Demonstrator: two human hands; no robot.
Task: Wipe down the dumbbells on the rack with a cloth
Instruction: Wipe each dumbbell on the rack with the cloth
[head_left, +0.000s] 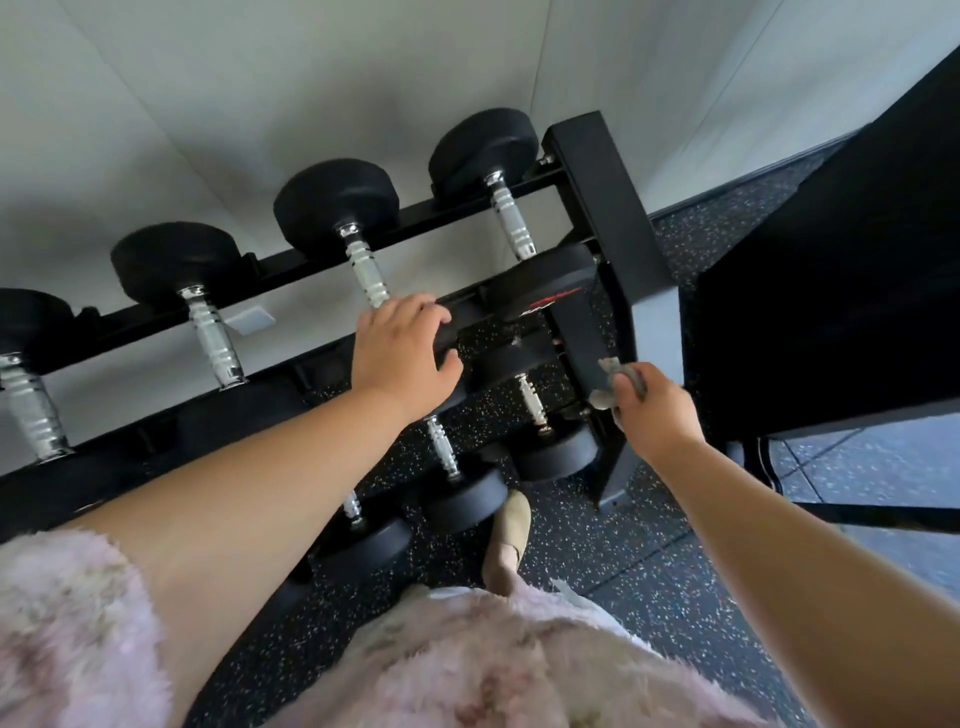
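View: head camera, looking down over both forearms at the rack.
Task's things: four dumbbells show on the top tier and more on the tier beneath. All lie across the rails.
Long axis: each chrome handle runs from a far head by the wall to a near head by the person, slanting a little to the right as it comes closer.
Left hand: rests on the near head of the third dumbbell. The fingers curl over its far edge and the thumb hooks its right side, so this reads as a steadying hold.
Right hand: fingers closed round a bunched grey cloth, which sticks out above the knuckles.
Cloth's place: just beside the rack's right upright, in front of it, level with the lower tier. Whether it touches the upright I cannot tell.
Key relation: the held dumbbell lies up and to the left of the cloth. The fourth dumbbell sits between them and is nearer to the cloth.
Nearer hand: the left is already on the third dumbbell, and the right is well apart from it.
Likely next move: the right hand carries the cloth up and left, then strokes along a handle's axis rather than across it.
Risk: the fourth dumbbell's near head lies in the cloth's path.
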